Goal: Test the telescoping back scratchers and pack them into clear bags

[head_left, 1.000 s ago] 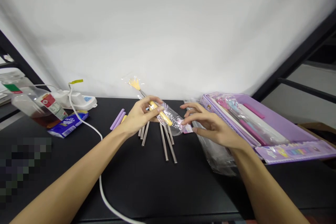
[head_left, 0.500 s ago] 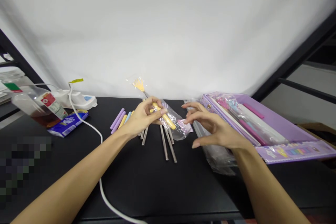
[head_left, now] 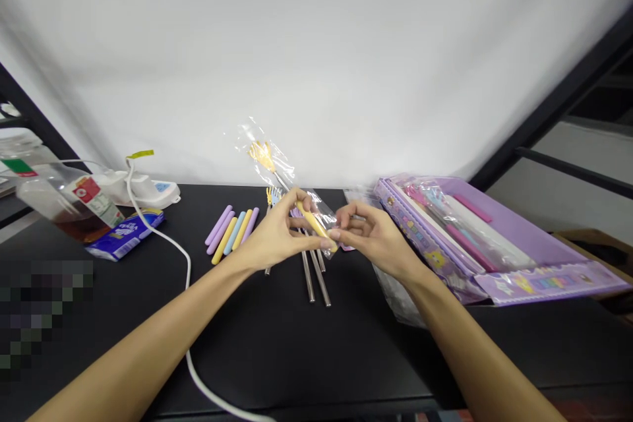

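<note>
A yellow back scratcher, with a hand-shaped head and a metal rod, lies slanted between my hands inside a clear plastic sleeve. My left hand is closed around its yellow handle. At the handle's lower end, the fingers of my right hand pinch the plastic sleeve. Beneath my hands, several metal rods lie on the black table, some with small coloured hand-shaped heads. Left of them rests a row of purple, yellow and blue handles. Fingers partly hide the rods.
An open purple box of wrapped back scratchers stands at right, beside clear plastic bags. To the left are a bottle, a blue packet and a power strip. A white cable crosses the table.
My right hand has moved left and closed from spread fingers onto the sleeve's lower end. The sleeve now reaches farther beyond the scratcher's yellow head.
</note>
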Tool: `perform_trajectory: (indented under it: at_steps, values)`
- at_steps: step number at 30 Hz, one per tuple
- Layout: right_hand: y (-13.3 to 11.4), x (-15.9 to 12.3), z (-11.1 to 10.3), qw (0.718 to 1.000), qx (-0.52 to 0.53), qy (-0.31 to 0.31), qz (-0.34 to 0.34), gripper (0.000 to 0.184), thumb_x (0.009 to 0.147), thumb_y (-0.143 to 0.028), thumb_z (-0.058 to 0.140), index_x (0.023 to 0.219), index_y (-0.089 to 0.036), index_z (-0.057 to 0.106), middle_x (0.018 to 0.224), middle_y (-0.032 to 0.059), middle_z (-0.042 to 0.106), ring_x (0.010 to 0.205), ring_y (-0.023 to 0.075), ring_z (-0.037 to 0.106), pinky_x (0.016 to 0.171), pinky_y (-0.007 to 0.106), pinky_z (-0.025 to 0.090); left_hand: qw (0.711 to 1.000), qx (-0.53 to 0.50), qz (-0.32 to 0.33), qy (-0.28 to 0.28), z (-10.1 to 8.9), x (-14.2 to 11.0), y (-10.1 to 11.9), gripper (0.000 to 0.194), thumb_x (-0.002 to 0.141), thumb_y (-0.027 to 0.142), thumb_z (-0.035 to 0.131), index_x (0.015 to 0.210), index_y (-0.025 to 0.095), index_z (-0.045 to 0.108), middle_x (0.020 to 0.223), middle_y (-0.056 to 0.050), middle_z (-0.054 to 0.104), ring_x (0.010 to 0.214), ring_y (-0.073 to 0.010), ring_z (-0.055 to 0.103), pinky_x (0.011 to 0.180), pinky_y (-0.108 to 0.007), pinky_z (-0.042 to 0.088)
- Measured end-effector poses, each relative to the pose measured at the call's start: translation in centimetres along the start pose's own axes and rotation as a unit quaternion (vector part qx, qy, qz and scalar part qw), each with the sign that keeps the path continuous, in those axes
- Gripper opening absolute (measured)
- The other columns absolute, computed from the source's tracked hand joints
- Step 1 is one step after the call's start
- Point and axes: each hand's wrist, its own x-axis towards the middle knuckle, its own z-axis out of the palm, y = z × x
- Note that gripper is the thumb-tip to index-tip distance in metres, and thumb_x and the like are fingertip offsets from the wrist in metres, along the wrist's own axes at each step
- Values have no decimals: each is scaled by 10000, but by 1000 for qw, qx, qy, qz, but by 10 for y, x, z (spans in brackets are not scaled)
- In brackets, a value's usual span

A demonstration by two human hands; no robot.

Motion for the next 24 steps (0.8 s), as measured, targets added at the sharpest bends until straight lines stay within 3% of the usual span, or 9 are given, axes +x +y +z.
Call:
perform_trajectory:
  at_steps: [2, 5, 9, 11, 13, 16, 18, 22, 24]
  values:
    - [-1, 0, 1, 999, 15, 25, 27, 363, 681, -330, 872, 844, -214, 570, 779, -30, 591, 658, 117, 571, 608, 263, 464, 1000, 23, -2, 6, -1, -1, -2, 554, 677, 216, 869, 962, 236, 394, 1059, 3, 541, 875, -178, 712, 768, -336, 627]
    - [-4, 0, 0, 997, 7, 35, 64, 405, 662, -364, 878, 946, -204, 638, 738, -23, 622, 659, 139, 602, 602, 277, 464, 1000, 24, -8, -4, -1, -1, -3, 542, 707, 210, 846, 1027, 250, 411, 1070, 3, 541, 877, -190, 729, 772, -337, 623]
    - [-6, 0, -3, 996, -21, -12, 91, 321, 704, -421, 839, 799, -160, 679, 740, 12, 648, 675, 138, 603, 625, 281, 459, 999, 53, 1, -9, -5, 3, -2, 527, 774, 265, 802, 1169, 268, 452, 1157, -32, 540, 844, -170, 723, 757, -333, 621]
    - [-6, -1, -3, 995, -26, -23, 96, 325, 722, -429, 826, 768, -161, 649, 701, 3, 637, 643, 124, 581, 623, 278, 456, 996, 65, 30, 60, -11, 6, -2, 442, 862, 327, 715, 1230, 273, 476, 1190, -49, 536, 838, -143, 702, 793, -357, 624]
    - [-5, -2, -4, 993, -20, -42, 109, 333, 744, -435, 811, 768, -172, 608, 669, -6, 633, 616, 119, 568, 620, 278, 460, 982, 48, 67, 171, -19, 11, -4, 357, 924, 362, 628, 1242, 269, 494, 1166, -49, 551, 851, -132, 687, 829, -378, 623]
    - [-5, -4, -6, 985, 1, -106, 136, 340, 780, -435, 781, 761, -191, 545, 685, 3, 659, 635, 133, 593, 627, 287, 487, 961, 22, 88, 262, -30, 17, -10, 322, 913, 356, 645, 1184, 238, 517, 1048, -31, 600, 832, -133, 695, 852, -385, 619]
    - [-6, -6, -8, 975, -6, -164, 148, 328, 797, -419, 770, 761, -190, 539, 708, 12, 673, 657, 139, 608, 635, 289, 502, 961, 23, 82, 263, -34, 18, -12, 361, 874, 340, 692, 1172, 233, 517, 1062, -33, 611, 775, -128, 700, 799, -368, 632]
    - [-12, -11, -14, 940, -53, -287, 176, 274, 813, -369, 765, 784, -171, 579, 690, 8, 669, 647, 127, 620, 618, 258, 491, 962, 61, 64, 257, -32, 15, -13, 492, 781, 300, 775, 1200, 250, 523, 1374, -92, 495, 651, -91, 679, 554, -274, 617]
    - [-15, -13, -17, 919, -57, -339, 193, 240, 819, -354, 758, 828, -160, 618, 719, 11, 680, 663, 131, 647, 630, 255, 503, 968, 74, 52, 234, -30, 13, -12, 574, 752, 284, 798, 1251, 266, 515, 1441, -106, 455, 613, -74, 663, 512, -257, 604]
